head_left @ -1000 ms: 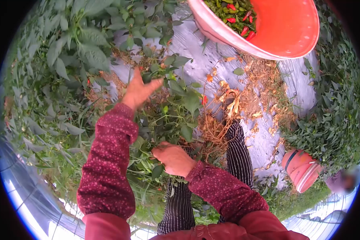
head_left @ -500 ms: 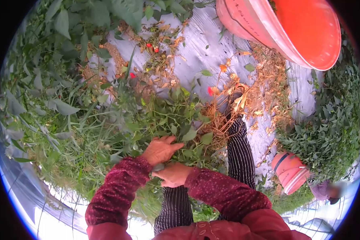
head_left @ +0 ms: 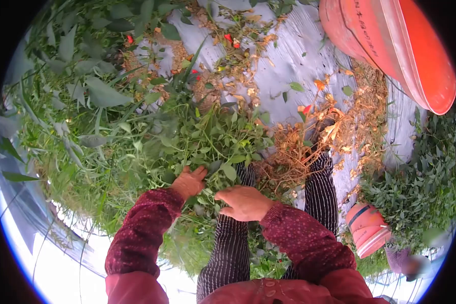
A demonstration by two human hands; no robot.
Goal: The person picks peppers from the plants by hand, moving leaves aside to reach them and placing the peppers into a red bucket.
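My left hand (head_left: 189, 183) is down in a leafy green plant (head_left: 207, 144), its fingers bent around stems and leaves. Foliage covers part of the fingertips. Just to the right, my right hand (head_left: 244, 203) hovers over my striped trouser leg (head_left: 228, 248). Its fingers point left, with the thumb apart from them and nothing visible between. Pale stems and leaves lie in the gap between both hands.
A large red bucket (head_left: 362, 35) stands tilted at the upper right. Farther back is a pink bucket (head_left: 368, 228) near a person (head_left: 400, 258). Dried brown stalks (head_left: 289, 162) surround my foot. Red peppers (head_left: 233, 41) lie around silver mulch film (head_left: 289, 68).
My hands, close together before, have moved apart. The left went slightly up and its fingers bent into the leaves; the right rose and loosened. The view shifted, moving the bucket rightward.
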